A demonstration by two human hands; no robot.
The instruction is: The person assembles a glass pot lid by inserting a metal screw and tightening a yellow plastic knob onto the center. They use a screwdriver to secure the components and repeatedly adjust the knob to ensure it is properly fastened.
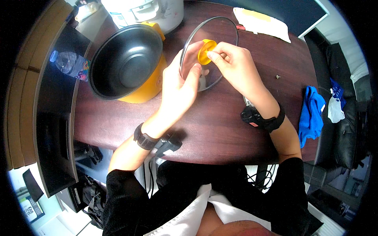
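A round glass lid (223, 32) with a dark rim stands tilted above the table. My left hand (178, 80) grips it near its left edge, fingers behind the glass and thumb in front. Near the middle of the lid, a yellow round lid knob (203, 55) is pinched between the thumb and fingers of my right hand (235, 63). Whether the knob is fastened to the glass cannot be made out. Left of my hands sits a yellow cooking pot (151, 80) with a black inside and nothing in it.
A white appliance (169, 15) stands behind the pot. On the dark wooden table (212, 129) lie a small screw (277, 76), a blue cloth (311, 114) and a white-and-yellow sheet (262, 24). A plastic bottle (71, 64) lies at the left.
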